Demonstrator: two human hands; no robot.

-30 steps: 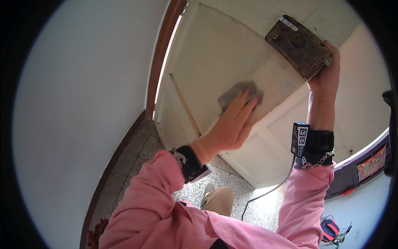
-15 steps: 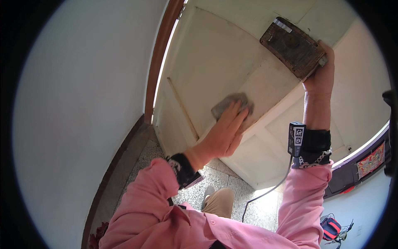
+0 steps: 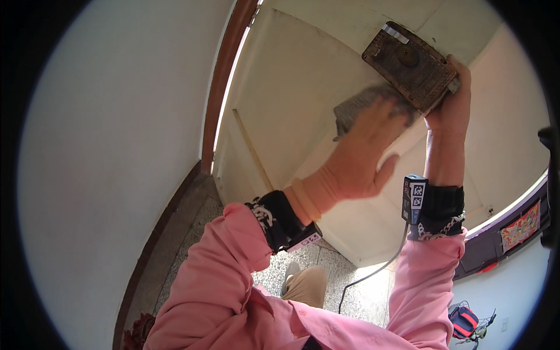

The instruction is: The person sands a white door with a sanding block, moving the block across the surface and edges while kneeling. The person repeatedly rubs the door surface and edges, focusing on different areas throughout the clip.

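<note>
My left hand (image 3: 364, 154) presses a grey cloth (image 3: 353, 111) against the cream door (image 3: 291, 76), fingers laid over it and the thumb apart. Motion blurs the fingers and the cloth, which is right below the lock. A dark, worn rim lock (image 3: 411, 64) in a box-shaped case is mounted by the door's edge, with a silvery strip at its upper left corner. On the lock's right, my right hand (image 3: 455, 105) is wrapped round the door's edge, with most of its fingers hidden.
A reddish-brown door frame (image 3: 224, 76) and a pale wall (image 3: 111, 140) stand on the left. Speckled floor tiles (image 3: 335, 262) lie below. A cable (image 3: 373, 274) hangs from the right wrist's device (image 3: 414, 198). Farther right is a bicycle (image 3: 481, 329) with a red-and-black bag.
My left hand has slid the cloth up and to the right across the door, close to the lock. My right hand stays at the door's edge.
</note>
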